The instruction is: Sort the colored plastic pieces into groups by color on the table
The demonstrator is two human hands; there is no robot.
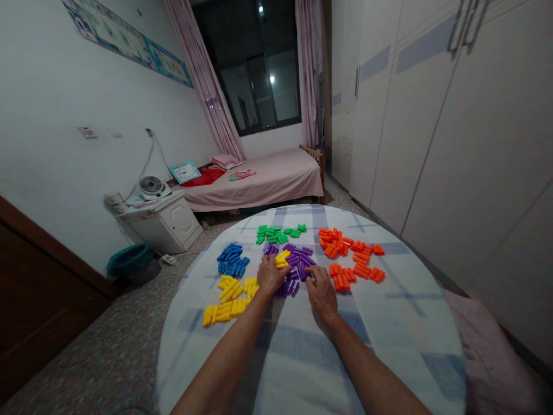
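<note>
Small plastic building pieces, like joined ribbed tubes, lie in colour groups on a round table (298, 351). At the middle, my left hand (271, 275) closes its thumb and fingers around a yellow piece (283, 259), among the purple pieces (302, 253). My right hand (322, 290) has its fingertips bent against a purple piece (301, 271) at the right side of that group. More yellow pieces (224, 311) lie left of my left forearm, partly covered by it. Some purple pieces are hidden behind my left hand.
Blue pieces (232, 260) lie at the left, green pieces (272, 234) at the far side, orange pieces (341, 245) at the right. Beyond the table stands a bed (276, 178). A white cabinet (173, 222) with a fan (151, 184) is at left; wardrobes (419, 144) line the right.
</note>
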